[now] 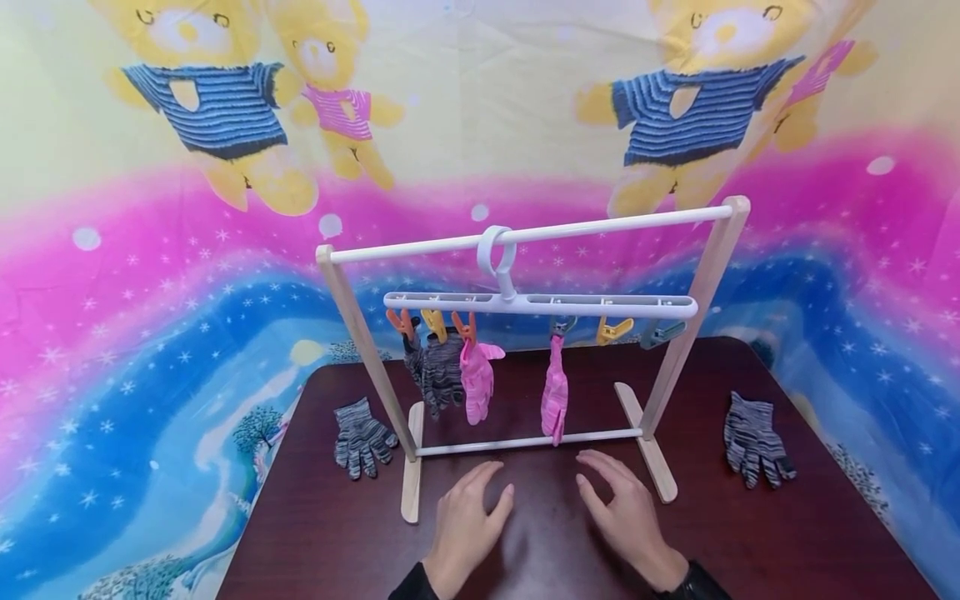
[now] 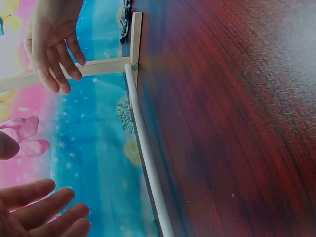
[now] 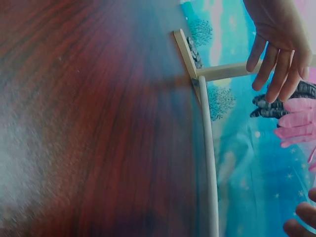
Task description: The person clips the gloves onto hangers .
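Observation:
Both the left hand (image 1: 467,523) and the right hand (image 1: 628,518) hover over the table in front of a wooden rack, palms toward each other, fingers loosely bent and holding nothing. From the rack hangs a white clip hanger (image 1: 600,305). Dark grey knit gloves (image 1: 442,371) hang from its left clips, beside a pink glove (image 1: 477,383) on an orange clip (image 1: 465,327). Right of centre, a second pink glove (image 1: 555,392) hangs from a teal clip (image 1: 562,325). A yellow clip (image 1: 615,330) and another teal clip (image 1: 663,333) hold no glove.
One grey knit glove (image 1: 363,437) lies on the table left of the rack; another grey glove (image 1: 756,439) lies to the right. The rack's white lower bar (image 1: 480,447) and wooden feet (image 1: 647,446) stand just beyond the hands. A printed cloth (image 1: 465,108) covers the walls behind.

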Tool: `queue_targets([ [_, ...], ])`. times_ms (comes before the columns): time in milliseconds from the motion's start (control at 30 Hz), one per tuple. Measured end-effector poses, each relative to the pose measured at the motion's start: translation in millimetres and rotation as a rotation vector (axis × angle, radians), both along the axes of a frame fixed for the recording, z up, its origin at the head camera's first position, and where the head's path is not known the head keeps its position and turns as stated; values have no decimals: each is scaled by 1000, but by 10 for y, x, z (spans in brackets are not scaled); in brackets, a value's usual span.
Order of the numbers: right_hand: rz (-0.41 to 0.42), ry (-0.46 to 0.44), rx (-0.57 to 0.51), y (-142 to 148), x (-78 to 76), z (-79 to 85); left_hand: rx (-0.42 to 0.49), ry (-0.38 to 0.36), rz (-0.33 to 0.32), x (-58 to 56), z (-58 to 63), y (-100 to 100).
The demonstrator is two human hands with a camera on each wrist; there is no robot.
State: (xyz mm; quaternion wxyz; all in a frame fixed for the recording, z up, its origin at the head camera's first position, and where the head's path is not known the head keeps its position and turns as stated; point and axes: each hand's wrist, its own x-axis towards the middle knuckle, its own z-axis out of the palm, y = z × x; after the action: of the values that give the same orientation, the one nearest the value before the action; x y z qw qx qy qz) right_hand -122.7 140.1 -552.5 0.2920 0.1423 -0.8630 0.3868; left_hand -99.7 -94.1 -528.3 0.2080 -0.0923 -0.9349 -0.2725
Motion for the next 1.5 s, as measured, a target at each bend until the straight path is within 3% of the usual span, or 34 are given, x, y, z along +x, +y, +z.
queue_targets([
  [267,63,-33,90,-76,48,-60,2,-55,17,106,16,-77],
  [633,65,-46,165,-143,77,-91,26,-32,48,112,-11,-139],
  [933,113,-49,194,-264,102,-87,32,86,173,128,-75,-381],
  [1233,177,-76,193,-381,103,-140,48,36,318,130,-137,-762],
  [1500,225,-163,200,-536,106,-134,47,29,397,75,-87,-1023],
])
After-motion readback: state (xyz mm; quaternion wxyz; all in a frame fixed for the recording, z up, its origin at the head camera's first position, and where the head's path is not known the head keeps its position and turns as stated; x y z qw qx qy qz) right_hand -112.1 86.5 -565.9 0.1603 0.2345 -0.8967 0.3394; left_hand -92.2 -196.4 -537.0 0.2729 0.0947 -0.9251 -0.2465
